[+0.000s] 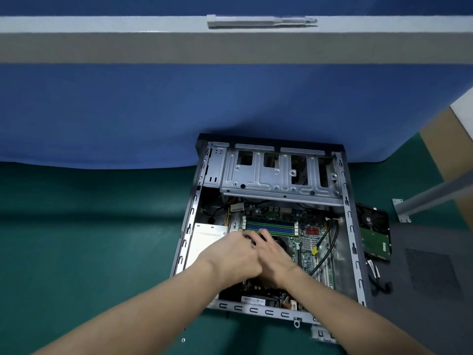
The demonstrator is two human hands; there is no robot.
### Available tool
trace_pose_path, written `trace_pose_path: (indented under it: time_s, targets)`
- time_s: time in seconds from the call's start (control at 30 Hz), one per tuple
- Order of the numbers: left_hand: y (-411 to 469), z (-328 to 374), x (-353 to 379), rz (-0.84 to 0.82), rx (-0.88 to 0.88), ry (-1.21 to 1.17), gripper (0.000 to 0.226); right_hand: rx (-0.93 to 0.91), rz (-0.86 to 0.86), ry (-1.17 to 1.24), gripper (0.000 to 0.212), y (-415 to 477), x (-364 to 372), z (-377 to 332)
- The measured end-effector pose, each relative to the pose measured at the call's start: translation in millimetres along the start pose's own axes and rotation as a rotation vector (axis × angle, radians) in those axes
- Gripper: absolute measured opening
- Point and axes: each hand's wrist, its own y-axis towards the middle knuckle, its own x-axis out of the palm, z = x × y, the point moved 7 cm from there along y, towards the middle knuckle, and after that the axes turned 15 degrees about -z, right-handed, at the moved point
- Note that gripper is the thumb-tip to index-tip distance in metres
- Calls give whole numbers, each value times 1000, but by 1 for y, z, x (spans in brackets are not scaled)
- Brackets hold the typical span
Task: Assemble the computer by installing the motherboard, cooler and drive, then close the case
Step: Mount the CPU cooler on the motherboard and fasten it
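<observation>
An open computer case (pixel 354 242) lies flat on a green mat. The motherboard (pixel 307 238) sits inside it, with green and blue memory slots showing. My left hand (pixel 233 254) and my right hand (pixel 275 262) are side by side over the middle of the board. Both press on a dark cooler (pixel 280 243) that they mostly hide. A hard drive (pixel 375 231) lies circuit side up on the mat, just right of the case. The dark side panel (pixel 430 265) lies flat further right. The metal drive cage (pixel 279 170) at the far end of the case holds no drive.
A silver power supply (pixel 204 239) fills the case's left side. Black cables (pixel 378 280) lie between case and side panel. A small screw (pixel 183 340) rests on the mat at the front. A blue partition wall stands right behind the case. A metal bracket leg (pixel 404 211) is fixed at the right.
</observation>
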Motion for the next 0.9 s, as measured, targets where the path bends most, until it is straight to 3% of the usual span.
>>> trace_pose_path:
  time_s: [0.07,0.2,0.3,0.37,0.47,0.53,0.6,0.67,0.77,0.9]
  targets:
    - [-3,-7,9,18,-28,-55,23,-78,-10,-145,35,0,2,-4]
    - [-13,-34,21,50,-192,-288,15,-114,1,-331,65,4,5,-6]
    - [-28,-57,29,118,-328,-493,27,-76,29,-315,71,1,-1,-6]
    - [-38,-67,34,215,-371,-663,32,-55,153,-237,69,-11,-19,-7]
    - [-47,-71,37,430,-420,-1094,35,20,512,84,67,-47,-59,-1]
    - [-44,-67,32,616,-438,-1392,37,170,670,477,67,-72,-75,15]
    - [-30,-56,16,730,-417,-1495,32,227,722,922,57,-86,-78,25]
    - [-6,-36,-10,763,-320,-1504,25,158,715,1290,41,-93,-76,29]
    - [27,-2,-48,725,-164,-1461,26,186,781,1430,21,-116,-73,41]
    - [57,32,-78,661,-70,-1416,24,414,1078,1381,23,-175,-68,93]
